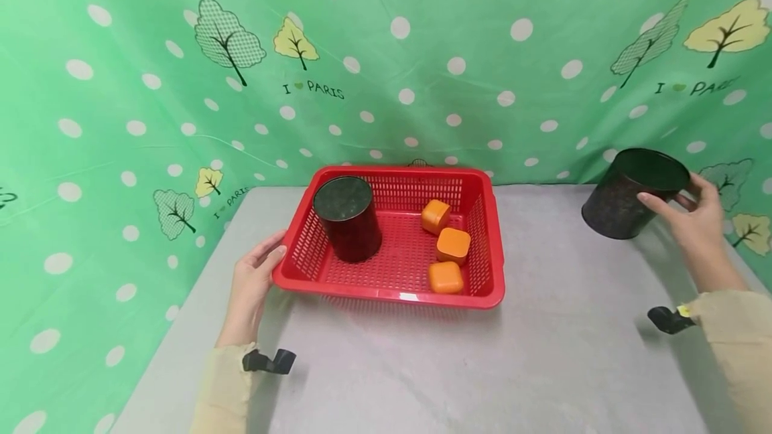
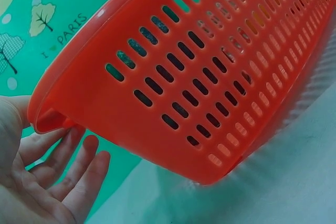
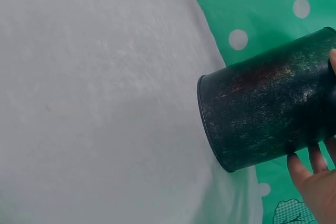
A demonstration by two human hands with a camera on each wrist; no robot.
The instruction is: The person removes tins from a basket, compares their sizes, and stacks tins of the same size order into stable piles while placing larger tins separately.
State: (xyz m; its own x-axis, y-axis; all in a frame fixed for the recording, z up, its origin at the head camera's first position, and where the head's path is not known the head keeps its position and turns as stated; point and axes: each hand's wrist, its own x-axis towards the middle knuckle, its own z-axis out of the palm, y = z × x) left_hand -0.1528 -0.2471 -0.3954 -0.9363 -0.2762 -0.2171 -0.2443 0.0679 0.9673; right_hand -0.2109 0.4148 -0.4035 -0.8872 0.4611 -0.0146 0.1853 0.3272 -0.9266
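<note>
A red plastic basket (image 1: 392, 297) with slotted walls sits at the middle of the table. My left hand (image 1: 256, 280) holds its left rim, the fingers (image 2: 68, 153) reaching under the lip. Inside the basket, a black cylindrical can (image 1: 352, 223) stands on the left. Several orange rounded blocks (image 1: 453, 246) lie along the basket's right side. Far to the right, my right hand (image 1: 693, 223) grips a second black can (image 1: 627, 196) around its upper part. That can leans to one side, and its scuffed wall (image 3: 268, 103) fills much of the right wrist view.
A pale grey cloth covers the table (image 1: 434, 367). Behind and to the left hangs a green curtain (image 1: 374, 52) with white dots and printed trees, close to the basket's back rim. Black wrist mounts (image 1: 268, 362) stick out from both sleeves.
</note>
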